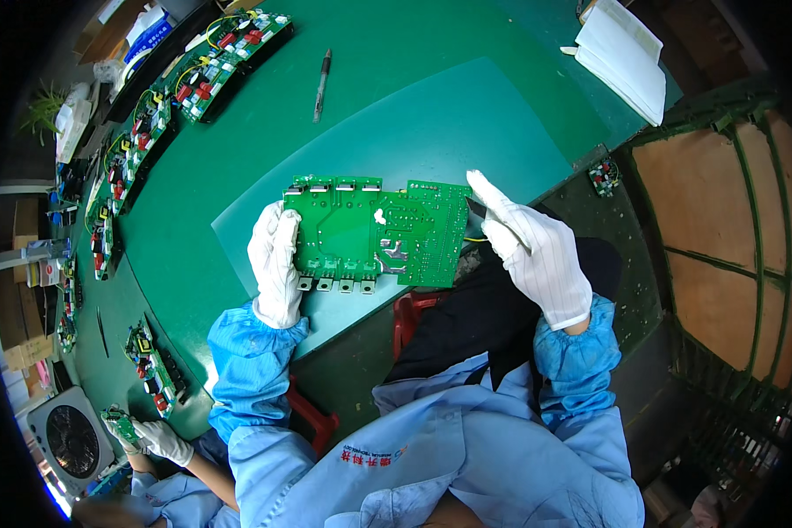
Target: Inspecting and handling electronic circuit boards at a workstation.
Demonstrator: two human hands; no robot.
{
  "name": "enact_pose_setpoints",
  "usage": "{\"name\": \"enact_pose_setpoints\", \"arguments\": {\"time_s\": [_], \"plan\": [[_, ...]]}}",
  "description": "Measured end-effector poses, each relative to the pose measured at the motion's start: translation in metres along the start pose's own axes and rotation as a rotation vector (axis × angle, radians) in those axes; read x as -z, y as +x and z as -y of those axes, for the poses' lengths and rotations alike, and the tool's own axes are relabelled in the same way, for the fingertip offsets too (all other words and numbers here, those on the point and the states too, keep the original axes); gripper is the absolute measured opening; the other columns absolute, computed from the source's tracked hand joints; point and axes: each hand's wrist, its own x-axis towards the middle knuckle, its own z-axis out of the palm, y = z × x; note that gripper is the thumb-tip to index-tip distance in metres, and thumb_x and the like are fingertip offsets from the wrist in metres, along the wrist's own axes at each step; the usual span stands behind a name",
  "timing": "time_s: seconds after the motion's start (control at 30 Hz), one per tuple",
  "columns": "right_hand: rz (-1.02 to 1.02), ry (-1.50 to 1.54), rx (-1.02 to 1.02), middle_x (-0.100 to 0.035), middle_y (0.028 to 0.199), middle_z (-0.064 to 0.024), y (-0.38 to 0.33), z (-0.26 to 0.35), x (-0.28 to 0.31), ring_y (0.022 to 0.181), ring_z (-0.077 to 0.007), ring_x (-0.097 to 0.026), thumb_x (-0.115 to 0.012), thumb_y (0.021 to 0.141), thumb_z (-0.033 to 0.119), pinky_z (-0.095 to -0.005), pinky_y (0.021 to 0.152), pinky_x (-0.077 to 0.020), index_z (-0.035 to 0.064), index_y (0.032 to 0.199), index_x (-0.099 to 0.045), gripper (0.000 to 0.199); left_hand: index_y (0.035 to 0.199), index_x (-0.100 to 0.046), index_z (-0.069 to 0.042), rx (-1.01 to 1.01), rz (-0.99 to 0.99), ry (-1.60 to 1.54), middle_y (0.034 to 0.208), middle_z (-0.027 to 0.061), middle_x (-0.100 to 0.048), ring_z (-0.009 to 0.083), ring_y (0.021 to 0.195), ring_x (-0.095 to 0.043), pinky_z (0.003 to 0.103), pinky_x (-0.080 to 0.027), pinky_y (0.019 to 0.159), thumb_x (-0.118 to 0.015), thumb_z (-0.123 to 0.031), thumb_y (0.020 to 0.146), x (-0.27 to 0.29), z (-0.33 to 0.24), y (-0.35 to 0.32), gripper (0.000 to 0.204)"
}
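Note:
A green circuit board (339,233) is held up in front of me, its soldered side facing me. Metal-tabbed components stick out along its near edge, and silvery solder patches show near its middle. My left hand (276,260), in a white striped glove, is closed on the board's left end. At the right end is my gloved right hand (537,255), index finger stretched out and the other fingers curled in. A dark, pointed tool (476,209) shows between that hand and the board's right edge; most of it is hidden by the glove.
Several populated circuit boards (207,79) line the left side of the green table (396,44). A pen (323,85) lies on it. White papers (620,62) rest at the far right. At lower left another person's gloved hand (165,442) holds a board, beside a fan (70,436).

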Motion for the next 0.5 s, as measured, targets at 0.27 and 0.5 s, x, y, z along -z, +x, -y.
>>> {"name": "enact_pose_setpoints", "arguments": {"time_s": [0.27,0.5], "plan": [[-0.050,-0.007,-0.055,-0.069,0.096,-0.0127,0.005,-0.005,-0.010,0.076,-0.0300,-0.065,-0.056,0.093,0.012,-0.0331,0.067,-0.0529,0.0139,0.129,-0.060,0.037,0.107,-0.062,0.001,0.006,0.033,-0.033,0.092,-0.0029,-0.058,0.0058,0.080,-0.046,0.022,-0.038,0.072,-0.055,-0.023,0.096,-0.001,-0.002,0.001,0.027],[-0.141,0.329,-0.194,-0.066,0.116,-0.0152,0.003,-0.014,-0.018,0.097,-0.0231,-0.067,-0.056,0.097,0.017,-0.0309,0.083,-0.0509,0.0043,0.131,-0.056,0.037,0.108,-0.062,0.002,-0.031,0.020,0.036,0.089,-0.0031,-0.058,0.0057,0.076,-0.044,0.022,-0.037,0.070,-0.056,-0.021,0.095,0.001,-0.001,0.001,0.027]]}}
